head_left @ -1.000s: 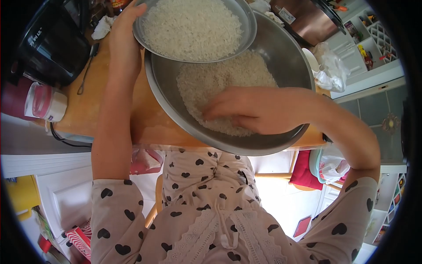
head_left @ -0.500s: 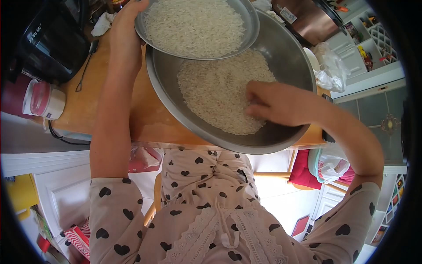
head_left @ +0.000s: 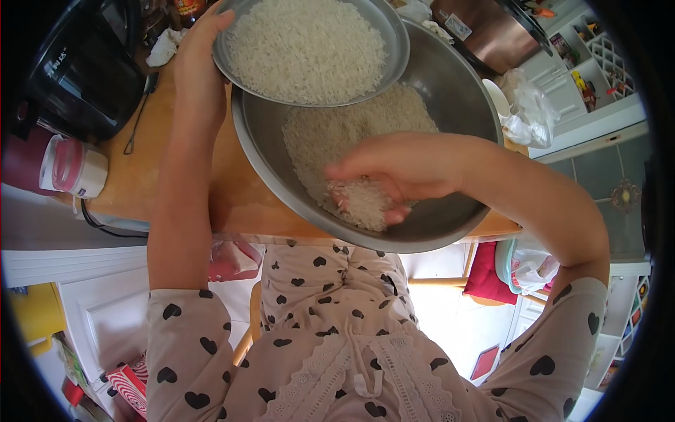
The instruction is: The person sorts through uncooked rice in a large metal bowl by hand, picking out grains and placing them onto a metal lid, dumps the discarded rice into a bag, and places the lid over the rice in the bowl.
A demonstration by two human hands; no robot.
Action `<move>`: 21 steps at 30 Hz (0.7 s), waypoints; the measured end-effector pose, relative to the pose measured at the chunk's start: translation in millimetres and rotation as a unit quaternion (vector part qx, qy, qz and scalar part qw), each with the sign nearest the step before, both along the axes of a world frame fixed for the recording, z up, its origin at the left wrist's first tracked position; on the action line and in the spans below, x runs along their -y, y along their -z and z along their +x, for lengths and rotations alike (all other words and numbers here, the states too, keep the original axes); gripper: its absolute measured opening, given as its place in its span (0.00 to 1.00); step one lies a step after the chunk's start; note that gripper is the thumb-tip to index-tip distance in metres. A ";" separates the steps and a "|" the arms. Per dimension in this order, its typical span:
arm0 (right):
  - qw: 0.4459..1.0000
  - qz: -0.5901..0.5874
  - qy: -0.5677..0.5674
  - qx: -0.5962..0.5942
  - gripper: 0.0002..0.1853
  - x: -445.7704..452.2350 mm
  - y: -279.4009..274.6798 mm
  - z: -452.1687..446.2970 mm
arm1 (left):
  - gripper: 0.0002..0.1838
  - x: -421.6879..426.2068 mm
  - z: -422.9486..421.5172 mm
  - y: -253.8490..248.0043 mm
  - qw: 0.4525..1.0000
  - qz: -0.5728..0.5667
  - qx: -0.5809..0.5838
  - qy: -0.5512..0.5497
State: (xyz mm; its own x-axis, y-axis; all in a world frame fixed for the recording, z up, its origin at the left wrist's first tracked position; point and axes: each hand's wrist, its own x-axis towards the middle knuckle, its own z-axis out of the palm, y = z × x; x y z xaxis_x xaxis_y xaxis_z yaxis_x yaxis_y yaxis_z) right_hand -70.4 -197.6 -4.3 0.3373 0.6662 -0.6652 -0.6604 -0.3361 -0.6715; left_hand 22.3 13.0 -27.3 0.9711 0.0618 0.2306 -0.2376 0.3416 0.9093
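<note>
Clock: read around the large basin, with 6 o'clock nearest the person.
Right hand: low inside the large basin at 6 o'clock, palm partly turned up, fingers curled into a loose cup around a handful of rice; the forearm crosses the rim at about 4 o'clock.
Near rim: smooth, rounded, reaching past the front edge of the tabletop.
Open room: inside the basin, bare wall from about 1 to 5 o'clock, apart from where the right arm passes over; outside, bare wood at 8 to 9 o'clock, between rim and left forearm.
Loose rice: pale, slightly tan, dry-looking grains spread over the basin floor, reaching under the right hand.
Left hand: closed on the 9 to 10 o'clock edge of the shallow metal dish, thumb over the rim, other fingers mostly hidden.
Dish: at 11 o'clock, over the basin's far rim; whether it touches, cannot tell.
Dish rice: whiter, long grains, heaped across nearly the whole dish.
Around: lidded jar and long-handled utensil at 9, black appliance between 9 and 10, copper-coloured pot at 2, clear plastic bag near 3.
</note>
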 end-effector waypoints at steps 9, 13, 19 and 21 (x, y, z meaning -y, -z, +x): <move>0.990 -0.026 -0.082 0.115 0.12 36.7 -63.0 16.2 | 0.26 -3.5 3.2 2.7 0.998 0.046 0.041 0.022; 0.974 -0.029 -0.077 0.213 0.13 33.9 -92.8 44.4 | 0.27 -0.8 2.0 1.5 0.998 0.051 0.046 -0.006; 0.931 -0.050 0.017 0.361 0.18 -10.1 -100.7 68.4 | 0.27 0.3 2.1 -1.0 0.998 0.042 0.040 -0.003; 0.947 0.000 0.021 0.320 0.21 -12.9 -104.7 87.1 | 0.27 0.9 2.3 -0.9 0.998 0.041 0.042 -0.002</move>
State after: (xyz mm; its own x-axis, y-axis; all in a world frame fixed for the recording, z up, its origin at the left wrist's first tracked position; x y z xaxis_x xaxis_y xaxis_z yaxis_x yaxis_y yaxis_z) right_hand 16.7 -184.7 100.4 0.6981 0.6428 -0.3154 -0.1310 -0.3184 -0.9389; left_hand 24.5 12.2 -26.4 0.9480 0.0431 0.3154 -0.3152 0.2653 0.9112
